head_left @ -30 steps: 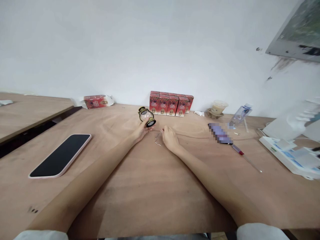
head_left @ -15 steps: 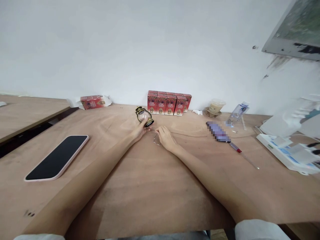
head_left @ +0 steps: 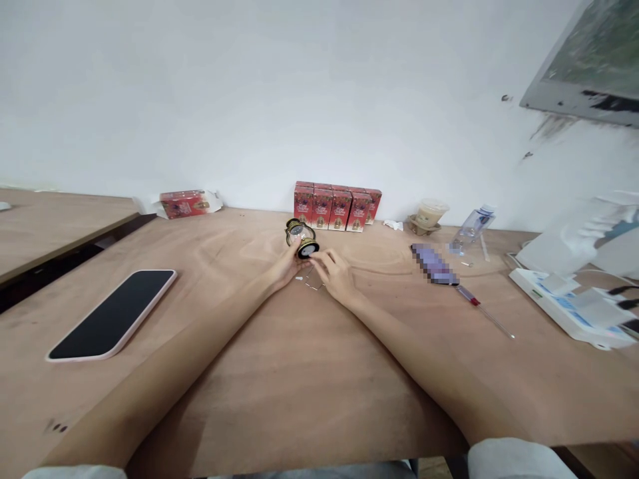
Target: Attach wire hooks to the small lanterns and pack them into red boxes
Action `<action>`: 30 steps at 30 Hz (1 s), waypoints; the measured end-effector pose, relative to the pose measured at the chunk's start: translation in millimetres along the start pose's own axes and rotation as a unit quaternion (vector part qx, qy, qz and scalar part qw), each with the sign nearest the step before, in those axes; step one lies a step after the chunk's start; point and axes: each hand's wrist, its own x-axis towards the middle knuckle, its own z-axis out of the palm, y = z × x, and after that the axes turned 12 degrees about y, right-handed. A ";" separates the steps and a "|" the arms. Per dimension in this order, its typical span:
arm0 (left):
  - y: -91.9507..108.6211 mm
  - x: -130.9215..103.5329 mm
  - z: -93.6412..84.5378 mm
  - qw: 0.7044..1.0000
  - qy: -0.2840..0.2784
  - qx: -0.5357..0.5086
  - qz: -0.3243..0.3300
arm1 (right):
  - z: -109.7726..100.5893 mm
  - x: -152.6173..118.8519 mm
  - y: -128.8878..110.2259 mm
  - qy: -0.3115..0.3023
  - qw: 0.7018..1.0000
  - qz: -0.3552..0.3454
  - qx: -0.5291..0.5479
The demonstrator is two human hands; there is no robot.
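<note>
A small black-and-gold lantern (head_left: 301, 238) with a clear globe is tilted in my left hand (head_left: 288, 267), its round base turned toward me. The fingers of my left hand wrap round its lower part. My right hand (head_left: 334, 271) is at the base with thumb and forefinger nearly together; whatever lies between those fingertips is too small to make out. A thin bent wire (head_left: 313, 287) lies on the table just below the hands, beside a tiny white piece (head_left: 298, 277).
Several red boxes (head_left: 331, 207) stand by the wall; an opened one (head_left: 184, 204) lies at left. A phone (head_left: 114, 316) is left. On the right are a cup (head_left: 430, 213), bottle (head_left: 472, 229), pixelated purple item (head_left: 434, 265), screwdriver (head_left: 484, 311) and power strip (head_left: 569, 309).
The lantern has shifted right and turned so its base shows more. My right hand has moved up to the base, and the wire now lies in fuller view below.
</note>
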 end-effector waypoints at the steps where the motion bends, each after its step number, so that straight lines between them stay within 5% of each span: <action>1: -2.4 -0.5 1.9 1.000 -0.003 -0.003 -0.005 | 0.1 0.0 -0.8 -0.002 1.000 -0.014 -0.017; 21: -6.3 -3.5 6.5 0.999 0.024 -0.030 0.010 | 0.3 0.7 -7.7 -0.062 0.983 -0.065 -0.163; 30: -8.6 -5.7 9.1 0.998 0.043 -0.028 0.037 | -4.6 2.2 -13.2 -0.146 0.974 -0.054 -0.163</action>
